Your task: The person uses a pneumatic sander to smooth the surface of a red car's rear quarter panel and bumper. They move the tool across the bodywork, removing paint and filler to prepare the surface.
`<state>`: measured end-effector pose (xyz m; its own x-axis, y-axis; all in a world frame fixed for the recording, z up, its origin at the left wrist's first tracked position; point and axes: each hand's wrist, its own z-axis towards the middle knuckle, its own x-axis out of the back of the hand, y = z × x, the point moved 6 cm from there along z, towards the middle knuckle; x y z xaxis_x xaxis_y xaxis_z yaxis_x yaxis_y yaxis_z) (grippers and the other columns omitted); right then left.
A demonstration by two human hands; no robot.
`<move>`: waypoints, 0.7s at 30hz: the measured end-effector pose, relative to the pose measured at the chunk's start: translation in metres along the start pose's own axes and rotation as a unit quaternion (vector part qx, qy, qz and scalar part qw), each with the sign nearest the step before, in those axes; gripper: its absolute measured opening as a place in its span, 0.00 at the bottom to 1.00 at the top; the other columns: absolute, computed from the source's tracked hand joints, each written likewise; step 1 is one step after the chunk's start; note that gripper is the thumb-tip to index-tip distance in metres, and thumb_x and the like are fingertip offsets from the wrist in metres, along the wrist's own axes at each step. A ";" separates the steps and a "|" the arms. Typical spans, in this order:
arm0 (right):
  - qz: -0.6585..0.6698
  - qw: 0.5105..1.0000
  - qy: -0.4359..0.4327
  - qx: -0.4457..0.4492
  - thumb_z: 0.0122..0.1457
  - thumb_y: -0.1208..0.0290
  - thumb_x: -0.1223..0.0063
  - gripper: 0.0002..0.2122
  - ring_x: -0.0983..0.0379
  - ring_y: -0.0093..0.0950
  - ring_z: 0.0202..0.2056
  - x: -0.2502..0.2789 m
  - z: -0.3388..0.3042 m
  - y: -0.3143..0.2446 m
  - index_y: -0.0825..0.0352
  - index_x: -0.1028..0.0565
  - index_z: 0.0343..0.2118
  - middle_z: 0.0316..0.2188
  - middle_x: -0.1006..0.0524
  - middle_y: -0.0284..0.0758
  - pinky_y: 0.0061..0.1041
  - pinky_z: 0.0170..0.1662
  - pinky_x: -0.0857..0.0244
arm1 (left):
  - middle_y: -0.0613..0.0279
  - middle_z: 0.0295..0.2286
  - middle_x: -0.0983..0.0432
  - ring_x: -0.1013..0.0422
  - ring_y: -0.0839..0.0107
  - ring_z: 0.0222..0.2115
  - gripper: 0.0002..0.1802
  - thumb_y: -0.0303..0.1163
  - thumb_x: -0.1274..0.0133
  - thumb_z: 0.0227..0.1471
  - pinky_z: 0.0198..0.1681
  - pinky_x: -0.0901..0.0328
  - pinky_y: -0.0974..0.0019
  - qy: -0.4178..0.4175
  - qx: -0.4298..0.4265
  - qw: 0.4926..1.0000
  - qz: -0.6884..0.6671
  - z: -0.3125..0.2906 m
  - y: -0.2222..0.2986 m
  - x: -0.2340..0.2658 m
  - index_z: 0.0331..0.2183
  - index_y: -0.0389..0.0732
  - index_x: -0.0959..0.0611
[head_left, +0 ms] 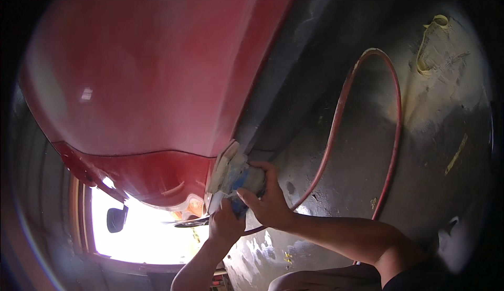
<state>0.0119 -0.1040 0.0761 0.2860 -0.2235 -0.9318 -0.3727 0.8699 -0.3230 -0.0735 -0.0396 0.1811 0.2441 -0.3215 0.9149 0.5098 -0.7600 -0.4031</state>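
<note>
Both my hands are on a worn power sander [229, 171] with a pale head and a blue-marked body. Its flat pad side faces the lower edge of a glossy red car body panel [157, 70]; I cannot tell whether it touches. My right hand [271, 200] wraps the sander's body from the right, thumb across it. My left hand [227, 221] grips the lower end, its fingers partly hidden. A red hose [336, 123] loops over the floor and runs down behind my right forearm toward my hands.
A dark lower trim strip [278, 65] borders the red panel. Used yellowish tape [421, 54] lies on the stained grey floor [336, 186]. At lower left, a bright doorway [142, 233] opens beside a dark side mirror [116, 220]. My knee [325, 279] shows at the bottom.
</note>
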 end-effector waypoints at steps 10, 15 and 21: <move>-0.097 0.994 -0.019 0.055 0.57 0.75 0.43 0.29 0.38 0.31 0.52 0.011 0.024 0.000 0.67 0.48 0.57 0.49 0.38 0.44 0.32 0.56 0.43 | 0.38 0.28 0.23 0.25 0.37 0.32 0.27 0.35 0.40 0.46 0.33 0.30 0.45 0.022 -0.049 0.998 0.039 0.033 -0.009 -0.009 0.44 0.34 0.32; -0.117 0.990 -0.033 0.068 0.56 0.74 0.43 0.29 0.37 0.37 0.50 0.017 0.034 -0.020 0.69 0.48 0.56 0.48 0.39 0.48 0.35 0.54 0.41 | 0.39 0.29 0.24 0.25 0.37 0.34 0.28 0.37 0.38 0.46 0.33 0.30 0.46 0.047 -0.068 0.997 0.002 0.046 0.003 -0.007 0.44 0.36 0.32; -0.144 0.981 -0.022 0.125 0.55 0.73 0.42 0.29 0.36 0.38 0.48 0.023 0.044 -0.049 0.70 0.47 0.55 0.47 0.39 0.49 0.36 0.52 0.40 | 0.38 0.33 0.24 0.25 0.39 0.36 0.28 0.40 0.38 0.47 0.34 0.30 0.47 0.045 -0.022 0.999 -0.011 0.048 0.024 0.004 0.45 0.38 0.32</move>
<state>0.0753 -0.1328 0.0781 0.3877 -0.4608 -0.7984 -0.0443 0.8558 -0.5155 -0.0210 -0.0323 0.1741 0.1570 -0.3523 0.9226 0.4767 -0.7912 -0.3832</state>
